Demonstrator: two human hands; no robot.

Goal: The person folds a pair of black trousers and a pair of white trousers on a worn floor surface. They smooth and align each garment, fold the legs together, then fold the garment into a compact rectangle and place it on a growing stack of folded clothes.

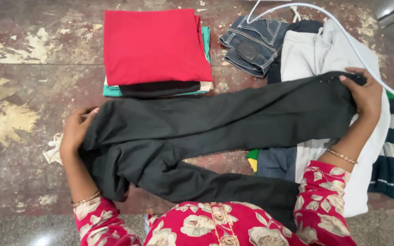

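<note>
A pair of dark grey trousers [215, 123] is held out flat across the floor [19, 82]. One end is gripped by the left hand [75, 132], and the fingers are curled around the cloth there. The other end is pinched by the right hand [365, 93], with the thumb on top and the fingers tucked under the edge. One trouser leg is stretched long between the 2 hands. The other leg is bent down toward the person and lies close to the red flowered sleeves [320, 200].

A thin gold bangle [342, 156] is worn on the right wrist, and another is seen on the left wrist.

Behind the trousers, a neat stack of folded clothes [156, 50] is seen on the floor. A red piece is on top, and green, black and cream edges are seen under it. The stack is near the trousers but is not touched by them.

To the right of the stack, a pair of blue jeans [251, 43] lies crumpled. Beside it, a pile of loose clothes is spread, with a pale cream piece [311, 54] on top and a dark striped piece [391, 150] at the far right. Part of this pile is covered by the trousers. A white cord [343, 32] is curved over the pile.

The floor is worn, with red and yellow patches.
</note>
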